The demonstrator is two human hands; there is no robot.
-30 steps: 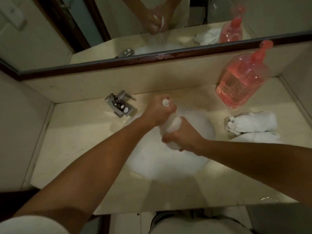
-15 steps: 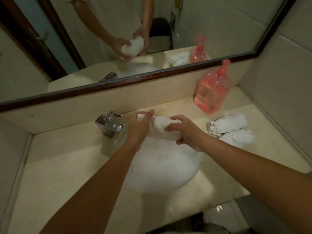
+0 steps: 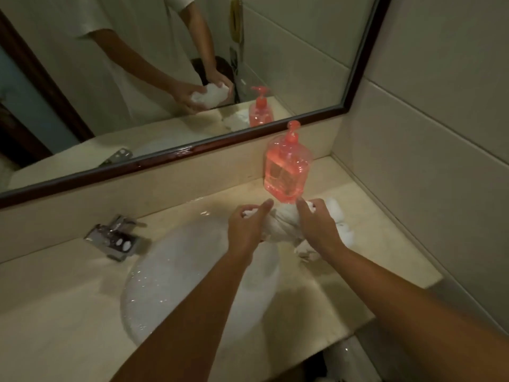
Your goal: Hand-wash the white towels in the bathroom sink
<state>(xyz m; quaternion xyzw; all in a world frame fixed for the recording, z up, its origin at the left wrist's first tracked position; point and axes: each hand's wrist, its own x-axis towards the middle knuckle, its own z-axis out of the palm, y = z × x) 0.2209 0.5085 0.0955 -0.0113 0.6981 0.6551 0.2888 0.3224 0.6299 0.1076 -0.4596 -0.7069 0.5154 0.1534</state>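
Head view: left hand (image 3: 245, 230) and right hand (image 3: 321, 230) grip a twisted towel (image 3: 281, 224) above the counter's (image 3: 385, 238) back right corner; wringing looks finished, so laying it on the pile (image 3: 341, 216) likely follows.

A dim, warm yellowish light filled the scene, its source out of view. The translucent pink plastic pump bottle (image 3: 286, 172) glowed as the brightest colour, and the chrome metal faucet (image 3: 115, 235) carried sharp white glints. Tiny sparkles dotted the foam in the round white sink basin (image 3: 154, 293). Soft shadow pooled on the cream stone bench (image 3: 311, 288) beneath the bare forearms (image 3: 192, 312), which the wide lens stretched toward the lower edge. The twisted white cloth towel (image 3: 281, 228) looked washed-out and slightly smeared. The left of the dark-framed wall mirror (image 3: 248, 135) sank into murk.
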